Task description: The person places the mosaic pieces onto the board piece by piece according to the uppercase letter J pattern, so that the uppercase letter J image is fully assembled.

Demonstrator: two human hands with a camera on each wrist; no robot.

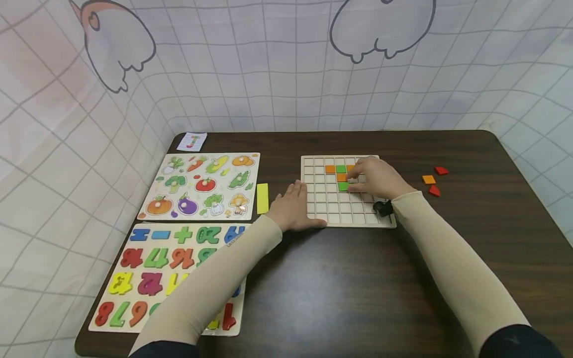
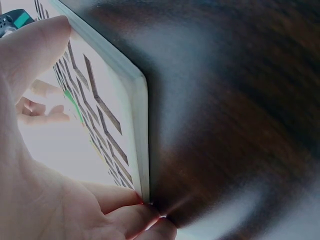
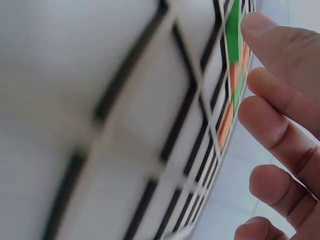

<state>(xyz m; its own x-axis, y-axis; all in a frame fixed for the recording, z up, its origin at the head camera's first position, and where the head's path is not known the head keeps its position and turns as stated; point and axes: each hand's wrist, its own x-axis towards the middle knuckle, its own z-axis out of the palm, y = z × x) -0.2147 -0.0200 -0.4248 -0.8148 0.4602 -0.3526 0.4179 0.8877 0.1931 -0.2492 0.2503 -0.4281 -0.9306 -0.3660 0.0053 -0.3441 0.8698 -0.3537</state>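
A pale wooden grid board (image 1: 323,208) lies on the dark table, with several green and orange square tiles set in its upper middle cells. My left hand (image 1: 293,209) rests against the board's left side, fingers straight along the edge and thumb at the near left corner. In the left wrist view, the thumb (image 2: 42,45) lies over the board's rim (image 2: 135,95). Over the grid, my right hand (image 1: 378,178) has its fingertips beside an orange tile (image 1: 341,177) and a green tile (image 1: 342,186). The right wrist view shows the thumb (image 3: 280,45) beside a green tile (image 3: 233,32), fingers loosely bent with nothing gripped.
Two red pieces (image 1: 440,170) and an orange square (image 1: 428,179) lie right of the board. At left are a vegetable puzzle board (image 1: 188,174), a number puzzle board (image 1: 172,243), a yellow strip (image 1: 262,199) and a small card (image 1: 192,141). A white grid-patterned cloth (image 1: 250,74) surrounds the table.
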